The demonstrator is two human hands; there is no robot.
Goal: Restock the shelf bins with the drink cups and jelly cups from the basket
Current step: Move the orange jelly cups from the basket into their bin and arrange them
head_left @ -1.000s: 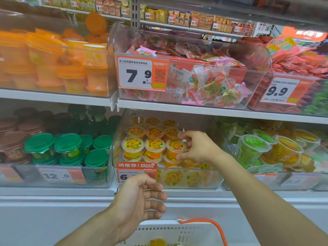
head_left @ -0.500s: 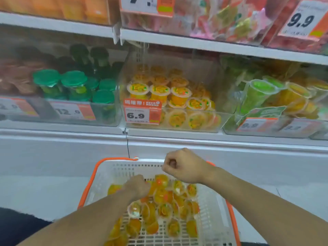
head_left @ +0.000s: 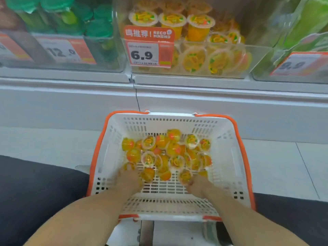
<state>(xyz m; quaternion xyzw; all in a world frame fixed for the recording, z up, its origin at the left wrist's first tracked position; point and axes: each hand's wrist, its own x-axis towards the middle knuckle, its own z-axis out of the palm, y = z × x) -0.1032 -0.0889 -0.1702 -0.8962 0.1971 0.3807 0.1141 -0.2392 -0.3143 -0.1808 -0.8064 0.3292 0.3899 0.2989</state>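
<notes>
A white basket with an orange rim [head_left: 229, 157] stands on the floor below the shelf and holds several orange jelly cups [head_left: 170, 151] in a loose pile. Both my hands are down inside it at the near edge of the pile. My left hand [head_left: 127, 180] has its fingers curled down over a jelly cup [head_left: 130, 166] at the pile's left. My right hand [head_left: 197, 186] pinches a jelly cup [head_left: 184, 176] at the pile's near right. Above, the clear shelf bin [head_left: 255, 61] with the 6.9 price tag [head_left: 144, 54] holds more of the same jelly cups.
A bin of green-lidded drink cups [head_left: 99, 31] with a 12.9 tag sits to the left of the jelly bin. A bin of green cups [head_left: 310, 23] with a 9.9 tag sits to the right. The white shelf base [head_left: 177, 102] runs behind the basket.
My right hand left the jelly bin and dropped into the basket. My left hand went deeper into the pile. The view tilted down from the shelves to the basket.
</notes>
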